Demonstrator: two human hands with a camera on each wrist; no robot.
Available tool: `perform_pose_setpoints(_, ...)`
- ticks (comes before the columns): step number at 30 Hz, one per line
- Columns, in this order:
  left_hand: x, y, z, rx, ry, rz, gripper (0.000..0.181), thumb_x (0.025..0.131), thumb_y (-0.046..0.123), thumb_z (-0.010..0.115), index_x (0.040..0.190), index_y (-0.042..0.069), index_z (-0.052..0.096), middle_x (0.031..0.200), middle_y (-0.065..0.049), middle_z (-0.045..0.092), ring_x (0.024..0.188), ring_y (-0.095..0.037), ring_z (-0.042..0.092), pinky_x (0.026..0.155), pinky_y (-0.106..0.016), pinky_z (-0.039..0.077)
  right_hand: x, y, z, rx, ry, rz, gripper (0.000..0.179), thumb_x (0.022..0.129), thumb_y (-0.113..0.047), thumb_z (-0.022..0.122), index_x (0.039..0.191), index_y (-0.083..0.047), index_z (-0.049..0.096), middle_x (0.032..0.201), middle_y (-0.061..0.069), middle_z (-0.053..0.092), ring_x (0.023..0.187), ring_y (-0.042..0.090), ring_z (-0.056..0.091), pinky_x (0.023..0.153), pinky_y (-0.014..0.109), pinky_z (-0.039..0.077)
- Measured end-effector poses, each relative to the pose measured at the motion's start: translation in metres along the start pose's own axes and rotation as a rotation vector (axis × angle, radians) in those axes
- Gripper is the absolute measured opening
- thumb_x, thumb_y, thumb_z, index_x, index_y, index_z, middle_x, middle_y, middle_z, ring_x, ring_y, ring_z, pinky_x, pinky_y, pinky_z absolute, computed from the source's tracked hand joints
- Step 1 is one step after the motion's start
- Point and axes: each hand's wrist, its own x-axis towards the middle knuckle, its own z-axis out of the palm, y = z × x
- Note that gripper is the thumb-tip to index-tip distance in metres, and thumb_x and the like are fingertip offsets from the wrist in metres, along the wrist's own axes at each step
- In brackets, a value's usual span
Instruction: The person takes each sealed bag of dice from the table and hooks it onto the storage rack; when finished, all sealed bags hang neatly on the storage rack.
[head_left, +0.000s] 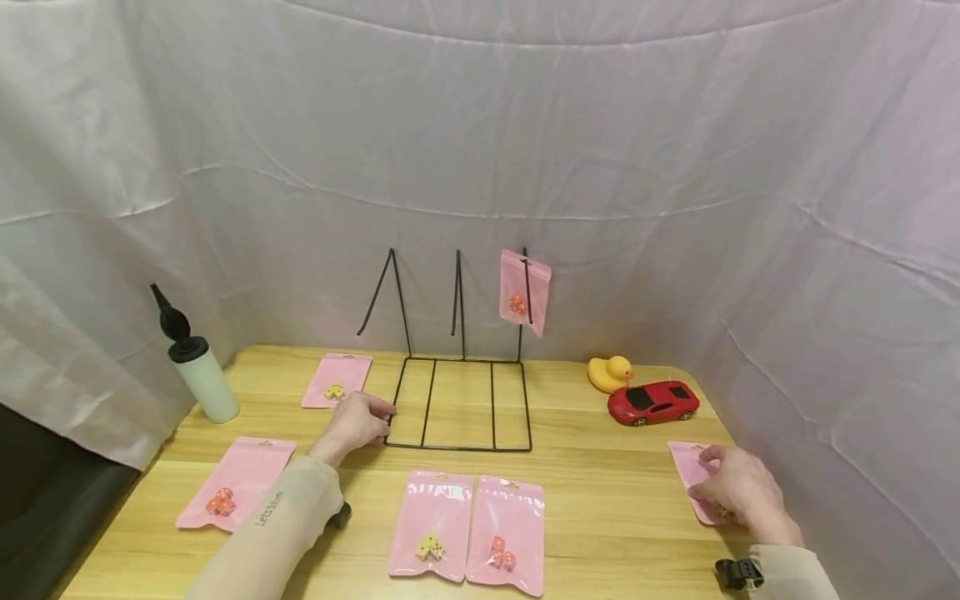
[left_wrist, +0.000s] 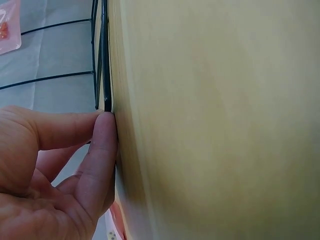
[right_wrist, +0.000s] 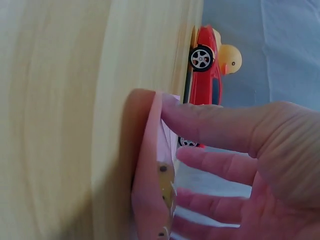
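A black wire rack (head_left: 457, 448) with upright hooks stands on the table. My left hand (head_left: 356, 423) pinches the front left corner of its base between thumb and fingertips, seen closely on the wire (left_wrist: 106, 75) in the left wrist view. At the right, my right hand (head_left: 742, 487) holds a pink zip bag (head_left: 688, 467) with yellow dice (right_wrist: 164, 182) inside. In the right wrist view, the thumb touches the bag's upper part and the bag bulges off the table. Another pink bag (head_left: 512, 287) with orange-red dice hangs from the right hook.
Two pink bags (head_left: 431, 517) (head_left: 510, 521) lie at the front. More lie at the left, one with red dice (head_left: 251, 475) and one with yellow dice (head_left: 341, 371). A pale green hand pump (head_left: 206, 383), a yellow duck (head_left: 606, 375) and a red toy car (head_left: 654, 402) stand around.
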Motion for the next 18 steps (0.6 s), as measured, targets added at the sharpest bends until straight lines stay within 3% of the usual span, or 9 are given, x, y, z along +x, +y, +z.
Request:
perform_pose_setpoints(4, -0.0005, 0.0006, -0.0003, 0.004, 0.001, 0.005, 0.039, 0.089, -0.008, 0.076, 0.128, -0.002, 0.082, 0.106, -0.014, 0.078, 0.079, -0.010, 0.071, 0.069, -0.022, 0.066, 0.0001, 0.0008, -0.0017, -0.003, -0.028, 0.028, 0.080, 0.076, -0.045, 0.101, 0.134, -0.001, 0.069, 0.113, 0.024, 0.070, 0.096, 0.039, 0.064, 0.072, 0.042, 0.047)
perform_pose_setpoints(9, -0.0020, 0.0007, -0.0001, 0.010, 0.005, 0.012, 0.041, 0.087, -0.008, 0.077, 0.127, -0.002, 0.082, 0.105, -0.014, 0.078, 0.077, -0.010, 0.071, 0.069, -0.024, 0.067, 0.0019, 0.0023, -0.0026, -0.005, -0.024, 0.013, 0.085, 0.074, -0.048, 0.103, 0.131, 0.004, 0.068, 0.106, 0.023, 0.071, 0.095, 0.038, 0.063, 0.079, 0.047, 0.051)
perform_pose_setpoints(18, -0.0025, 0.0012, 0.0002, 0.010, 0.002, 0.014, 0.041, 0.089, -0.008, 0.077, 0.129, -0.002, 0.081, 0.106, -0.013, 0.077, 0.079, -0.011, 0.071, 0.070, -0.024, 0.067, 0.0023, 0.0062, -0.0064, 0.080, 0.047, 0.021, 0.068, 0.077, -0.025, 0.099, 0.130, 0.007, 0.070, 0.113, 0.031, 0.071, 0.095, 0.043, 0.065, 0.064, 0.037, 0.054)
